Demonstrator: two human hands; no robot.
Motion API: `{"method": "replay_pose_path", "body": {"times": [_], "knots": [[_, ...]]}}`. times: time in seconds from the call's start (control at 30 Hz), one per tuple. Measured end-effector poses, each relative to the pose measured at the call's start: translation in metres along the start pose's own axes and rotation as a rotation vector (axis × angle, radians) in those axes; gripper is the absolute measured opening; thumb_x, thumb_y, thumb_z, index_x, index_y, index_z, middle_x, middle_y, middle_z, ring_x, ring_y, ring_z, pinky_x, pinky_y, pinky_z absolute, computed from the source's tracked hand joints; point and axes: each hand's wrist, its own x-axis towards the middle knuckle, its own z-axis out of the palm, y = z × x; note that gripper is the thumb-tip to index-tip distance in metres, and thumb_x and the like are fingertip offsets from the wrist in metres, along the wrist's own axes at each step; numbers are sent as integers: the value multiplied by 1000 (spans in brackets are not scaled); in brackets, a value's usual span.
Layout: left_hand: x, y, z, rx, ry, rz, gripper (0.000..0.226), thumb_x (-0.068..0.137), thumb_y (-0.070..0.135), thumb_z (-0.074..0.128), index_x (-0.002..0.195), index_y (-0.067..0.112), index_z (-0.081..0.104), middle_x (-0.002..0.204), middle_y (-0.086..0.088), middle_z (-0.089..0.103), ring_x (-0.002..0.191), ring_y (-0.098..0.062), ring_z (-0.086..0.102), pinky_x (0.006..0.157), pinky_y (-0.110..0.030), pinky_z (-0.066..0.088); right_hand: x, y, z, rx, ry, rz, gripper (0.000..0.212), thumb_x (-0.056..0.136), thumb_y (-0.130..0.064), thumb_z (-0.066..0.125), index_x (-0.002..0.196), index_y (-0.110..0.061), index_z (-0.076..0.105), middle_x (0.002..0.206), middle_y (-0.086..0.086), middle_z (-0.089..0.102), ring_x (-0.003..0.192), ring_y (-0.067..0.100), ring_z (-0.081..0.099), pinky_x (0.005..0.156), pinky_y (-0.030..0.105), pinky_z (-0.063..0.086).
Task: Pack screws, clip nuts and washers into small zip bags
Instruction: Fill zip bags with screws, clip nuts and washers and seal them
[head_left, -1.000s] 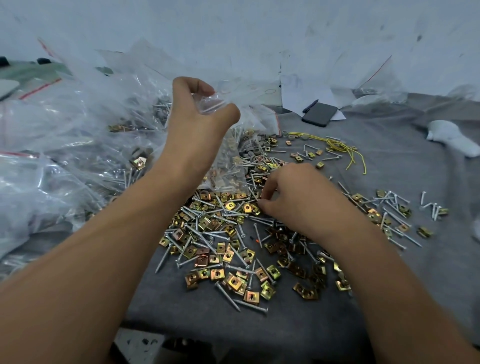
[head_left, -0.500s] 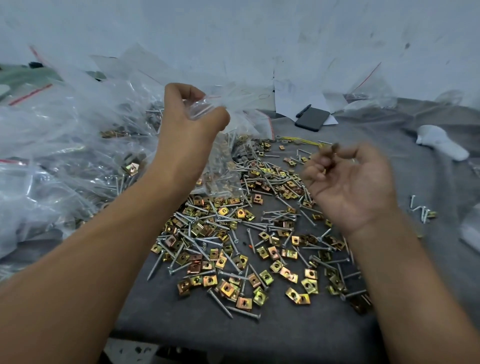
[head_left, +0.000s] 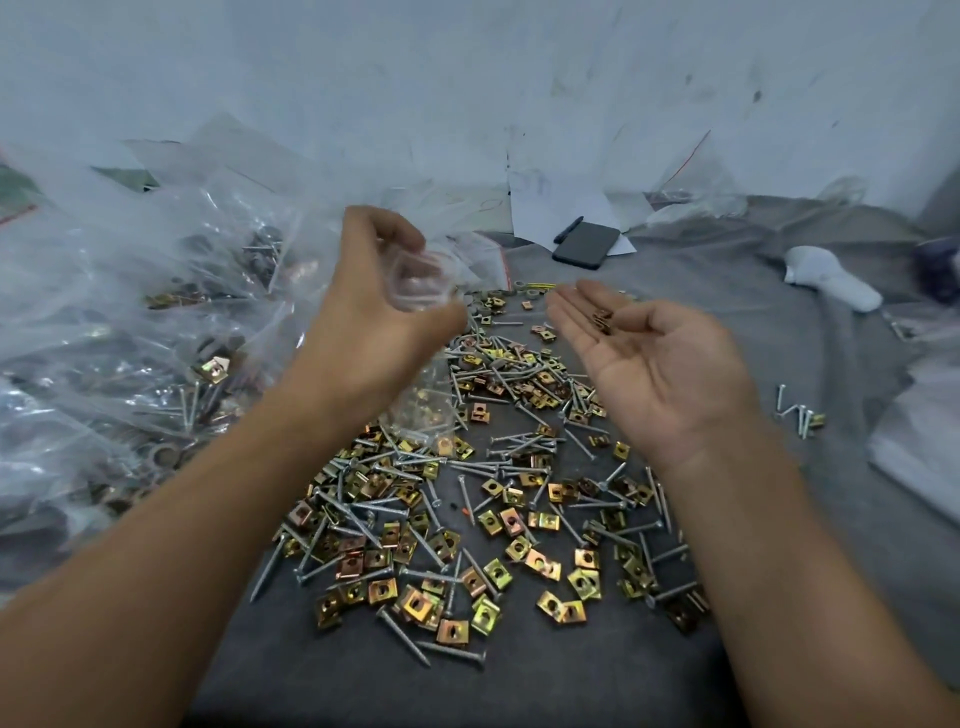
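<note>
Covering the grey surface, screws and clip nuts lie pointing every way. Left hand pinches an upright bag, mouth upward, long axis hanging down. Right hand, palm-up and unclenched, cradles a few small parts. Best tip them fingertip-first straight into the held-wide mouth.
</note>
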Motion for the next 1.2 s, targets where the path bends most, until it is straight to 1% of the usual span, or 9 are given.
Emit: {"method": "replay_pose_path", "body": {"times": [0.13, 0.27, 0.37, 0.6, 0.73, 0.87, 0.93, 1.03, 1.2], "knots": [[-6, 4, 28, 120, -107, 61, 57, 86, 3, 76, 124, 20, 38, 99, -3, 60, 82, -10, 64, 71, -38, 58, -12, -7, 15, -9, -101, -2, 55, 81, 4, 41, 132, 24, 47, 134, 43, 55, 134, 54, 50, 117, 58, 40], [-13, 2, 44, 266, -110, 135, 58, 84, 28, 79, 125, 26, 38, 93, 9, 59, 80, -5, 61, 67, -29, 49, -25, -7, 31, -89, -143, 17, 50, 88, -1, 41, 132, 23, 48, 130, 41, 60, 130, 52, 55, 115, 58, 42], [-17, 1, 50, 294, -59, 133, 57, 81, 33, 80, 120, 27, 38, 88, 11, 58, 78, -1, 60, 63, -26, 46, -31, -1, 38, -229, -122, 36, 41, 97, 5, 34, 130, 22, 50, 131, 37, 61, 129, 47, 58, 113, 53, 47], [-20, 2, 50, 299, -58, 84, 56, 83, 42, 78, 118, 25, 39, 92, 7, 62, 79, -12, 64, 67, -42, 55, -32, 17, 43, -575, -54, -97, 49, 91, 23, 30, 133, 15, 54, 138, 28, 58, 132, 35, 58, 110, 41, 50], [-19, 5, 50, 305, -81, 49, 56, 84, 44, 80, 117, 25, 39, 97, 6, 67, 84, -17, 68, 73, -47, 58, -27, 17, 42, -872, -42, -122, 58, 87, 18, 42, 139, -2, 58, 141, 14, 60, 129, 23, 60, 109, 38, 52], [-21, 5, 50, 306, -82, 57, 56, 83, 39, 81, 117, 24, 39, 92, 8, 64, 78, -10, 65, 62, -37, 53, -27, 19, 45, -1163, -73, -145, 64, 86, 9, 43, 139, -21, 63, 144, -1, 60, 136, 17, 54, 113, 40, 46], [-21, 4, 50, 309, -83, 81, 54, 85, 38, 80, 116, 22, 39, 91, 8, 62, 76, -8, 64, 58, -33, 49, -31, 21, 48, -1203, -91, -166, 65, 90, 9, 42, 141, -24, 61, 149, -3, 56, 140, 14, 49, 117, 40, 42], [-20, 4, 49, 282, -90, 85, 53, 86, 36, 79, 117, 20, 39, 93, 6, 63, 79, -13, 66, 63, -41, 55, -35, 23, 53, -1203, -133, -194, 67, 91, 15, 36, 143, -20, 60, 151, 0, 54, 142, 11, 47, 119, 37, 40], [-16, 4, 43, 199, -59, 34, 47, 87, 30, 80, 114, 21, 42, 92, 6, 63, 76, -7, 65, 66, -44, 59, -38, 17, 56, -991, -177, -316, 47, 97, 19, 38, 120, -5, 71, 128, 8, 71, 125, 16, 65, 112, 33, 49]]}}
